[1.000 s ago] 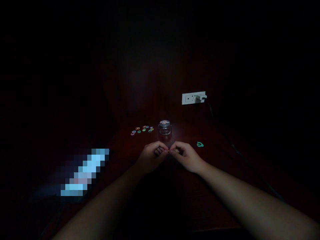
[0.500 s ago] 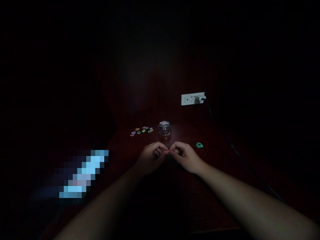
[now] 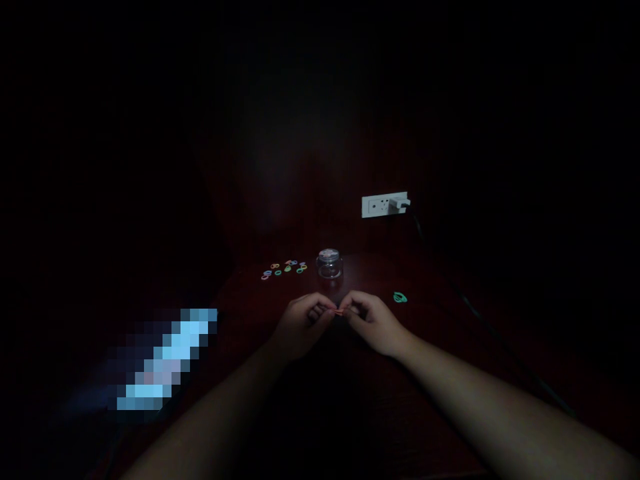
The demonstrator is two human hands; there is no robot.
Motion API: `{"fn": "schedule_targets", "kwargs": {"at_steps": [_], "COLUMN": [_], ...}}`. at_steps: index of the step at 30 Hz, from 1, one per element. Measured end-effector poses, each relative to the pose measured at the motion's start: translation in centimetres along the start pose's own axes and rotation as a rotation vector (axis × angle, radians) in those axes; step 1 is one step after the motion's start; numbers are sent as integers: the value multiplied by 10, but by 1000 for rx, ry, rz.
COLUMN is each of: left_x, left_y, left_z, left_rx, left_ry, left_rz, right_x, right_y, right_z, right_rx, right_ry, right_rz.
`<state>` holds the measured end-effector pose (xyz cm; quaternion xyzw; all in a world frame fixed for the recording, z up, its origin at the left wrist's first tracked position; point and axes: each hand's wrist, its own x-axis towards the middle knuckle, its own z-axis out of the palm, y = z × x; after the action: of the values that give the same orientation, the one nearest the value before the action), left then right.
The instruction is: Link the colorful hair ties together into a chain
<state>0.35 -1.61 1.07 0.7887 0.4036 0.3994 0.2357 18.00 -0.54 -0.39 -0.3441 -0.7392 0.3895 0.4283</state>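
Both hands meet over the dark red table, pinching one small orange-pink hair tie [image 3: 339,311] between them. My left hand [image 3: 306,323] grips its left end with thumb and forefinger. At the other end, the fingertips of my right hand [image 3: 374,321] are closed on it; they partly hide it. Just beyond the hands stands a clear jar [image 3: 329,268] with its lid on. Left of the jar lie several small coloured hair ties [image 3: 287,269], loosely scattered. A green hair tie or small bundle [image 3: 400,297] rests to the right of my right hand.
A white wall socket [image 3: 384,205] with a plug in it is at the back right. From it a dark cable [image 3: 493,327] runs down the right side. A bright, blurred-out screen [image 3: 170,360] lies at the left. The surroundings are very dark.
The whole view has shifted slightly, so things sit a little lower. Both hands still pinch the hair tie, which looks a little more drawn out sideways between the fingertips.
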Motion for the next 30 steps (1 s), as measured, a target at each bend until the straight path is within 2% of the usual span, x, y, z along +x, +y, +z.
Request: {"fn": "schedule_targets", "kwargs": {"at_steps": [12, 30], "left_x": [2, 1], "left_y": [-2, -3], "left_z": [-3, -3], "left_rx": [99, 82], "left_ry": [-21, -64], "left_rz": [44, 33], "right_x": [2, 1], "right_y": [4, -3], "right_z": [1, 0], "right_rx": [-34, -15], "right_ry": [4, 2], "right_rz": [-23, -21]}}
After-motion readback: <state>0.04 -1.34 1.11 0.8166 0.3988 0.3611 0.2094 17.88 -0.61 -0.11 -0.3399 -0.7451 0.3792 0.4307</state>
